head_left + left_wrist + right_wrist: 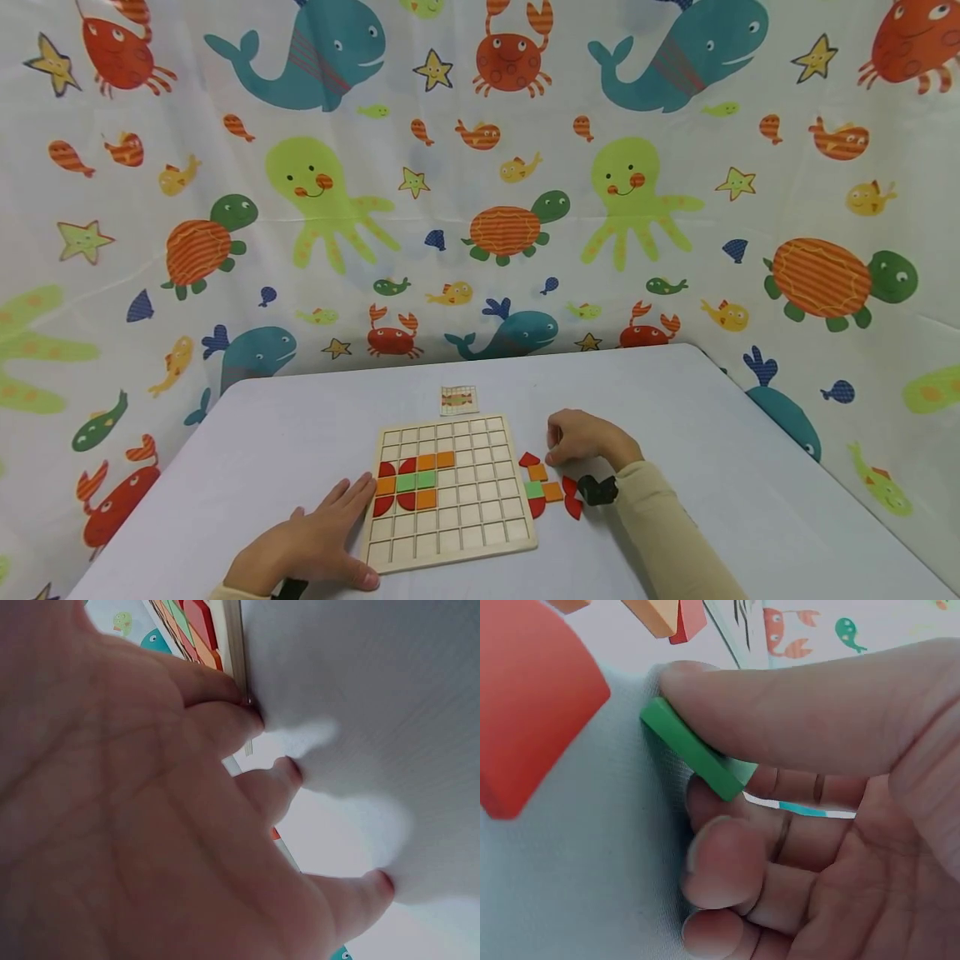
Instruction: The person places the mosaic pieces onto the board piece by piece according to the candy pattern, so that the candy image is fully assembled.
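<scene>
A wooden grid board [480, 517] lies on the table, its left cells filled with red quarter-round, orange square and green square tiles. Against the board's left edge rests my left hand [318, 533], fingers spread and fairly straight; in the left wrist view its fingertips touch the board's side and the table. Right of the board, my right hand [588, 437] pinches a green tile [694, 750] between thumb and fingers, low over the table. In the head view that tile is hidden by the hand. Near it lie loose red tiles [572, 507], orange tiles [552, 492] and a green tile [534, 490].
Behind the board lies a small pattern card [458, 400] with a coloured design on a grid. A white table [315, 433] carries everything. Beyond its far edge hangs a curtain [450, 283] printed with sea animals. Dark wrist cameras sit on both wrists.
</scene>
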`<state>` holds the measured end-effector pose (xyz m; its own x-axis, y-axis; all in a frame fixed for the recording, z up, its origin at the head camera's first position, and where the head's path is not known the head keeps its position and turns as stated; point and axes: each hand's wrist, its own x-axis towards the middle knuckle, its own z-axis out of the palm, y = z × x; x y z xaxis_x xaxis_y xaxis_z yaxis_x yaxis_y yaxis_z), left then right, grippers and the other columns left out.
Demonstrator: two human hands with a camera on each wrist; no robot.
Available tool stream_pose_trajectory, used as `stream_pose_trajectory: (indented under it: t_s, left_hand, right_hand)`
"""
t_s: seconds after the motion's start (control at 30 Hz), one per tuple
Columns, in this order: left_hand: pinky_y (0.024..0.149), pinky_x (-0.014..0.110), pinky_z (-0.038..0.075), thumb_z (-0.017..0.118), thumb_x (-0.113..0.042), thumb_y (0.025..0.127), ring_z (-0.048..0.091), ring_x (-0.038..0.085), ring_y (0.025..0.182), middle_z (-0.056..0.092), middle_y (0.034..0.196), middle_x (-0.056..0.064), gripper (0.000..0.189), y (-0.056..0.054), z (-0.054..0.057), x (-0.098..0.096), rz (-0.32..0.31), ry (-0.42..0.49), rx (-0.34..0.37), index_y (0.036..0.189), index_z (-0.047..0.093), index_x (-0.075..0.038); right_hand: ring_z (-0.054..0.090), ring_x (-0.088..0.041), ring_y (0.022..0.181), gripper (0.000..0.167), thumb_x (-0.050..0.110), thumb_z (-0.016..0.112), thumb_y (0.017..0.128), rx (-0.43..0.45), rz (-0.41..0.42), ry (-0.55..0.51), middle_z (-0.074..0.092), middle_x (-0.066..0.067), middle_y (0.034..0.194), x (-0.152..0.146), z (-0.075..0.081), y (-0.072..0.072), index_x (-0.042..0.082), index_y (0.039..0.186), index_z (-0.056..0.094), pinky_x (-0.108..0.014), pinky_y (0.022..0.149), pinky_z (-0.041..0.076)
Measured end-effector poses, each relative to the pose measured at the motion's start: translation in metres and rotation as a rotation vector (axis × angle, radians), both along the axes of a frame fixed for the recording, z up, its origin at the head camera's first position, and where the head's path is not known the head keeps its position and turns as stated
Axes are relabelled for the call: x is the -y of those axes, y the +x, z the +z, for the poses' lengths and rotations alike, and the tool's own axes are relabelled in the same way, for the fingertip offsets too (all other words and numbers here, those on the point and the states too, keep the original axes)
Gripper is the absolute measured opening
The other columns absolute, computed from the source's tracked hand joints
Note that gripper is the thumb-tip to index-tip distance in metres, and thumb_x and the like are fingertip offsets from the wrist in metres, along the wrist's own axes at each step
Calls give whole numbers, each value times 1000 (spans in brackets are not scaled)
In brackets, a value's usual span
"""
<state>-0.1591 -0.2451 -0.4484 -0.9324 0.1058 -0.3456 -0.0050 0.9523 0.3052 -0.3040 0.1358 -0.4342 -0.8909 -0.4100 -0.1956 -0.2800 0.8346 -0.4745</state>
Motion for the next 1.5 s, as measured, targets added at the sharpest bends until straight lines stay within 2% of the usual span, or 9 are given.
stream_pose_trajectory:
  t_s: [0.2,0.4,0.77,0.9,1.13,1.3,1.5]
  left_hand:
    - [105,91,7,97,-61,58,13,51,159,29,173,17,135,-1,-2,1,6,-2,-5,166,37,-9]
    - [106,91,9,98,-59,60,13,50,159,29,173,18,132,1,0,0,4,-6,-4,166,37,-8]
    - [106,91,9,97,-58,61,14,51,159,29,173,17,131,2,2,-1,1,-8,-4,166,37,-9]
    - [106,91,9,98,-57,62,13,51,159,29,173,17,130,2,2,-1,-2,-3,-8,166,37,-8]
    - [106,91,9,98,-56,63,14,50,159,29,173,17,129,3,2,-2,-11,2,-16,166,37,-7]
    - [106,92,9,97,-57,63,13,51,159,29,173,18,130,2,1,-2,-10,-1,-15,166,37,-7]
    - [106,92,9,97,-57,61,13,51,159,29,173,17,131,2,1,-2,-6,-6,-17,166,37,-7]
  right_hand:
    - [58,-19,73,19,11,84,93,-25,8,-52,61,-3,82,-2,-1,-2,12,85,67,-30,67,52]
    - [61,-20,65,13,4,79,94,-30,-24,-170,62,-5,81,-6,-2,-1,10,88,70,-32,66,57]
    - [66,-19,69,7,1,70,99,-16,27,-328,66,-3,85,-8,-3,-7,5,96,74,-34,77,59]
    - [70,-20,73,7,2,69,100,20,46,-405,69,-5,89,-8,-2,-8,1,103,75,-37,83,61]
    - [75,-26,87,22,3,66,101,71,79,-566,73,-9,104,-7,5,-8,-8,120,72,-41,93,61]
    - [78,-30,95,27,1,63,102,116,87,-668,73,-14,108,-6,8,-8,-12,124,68,-40,93,62]
    - [77,-32,98,28,-1,63,102,156,92,-730,73,-16,109,0,7,-8,-13,126,67,-41,92,63]
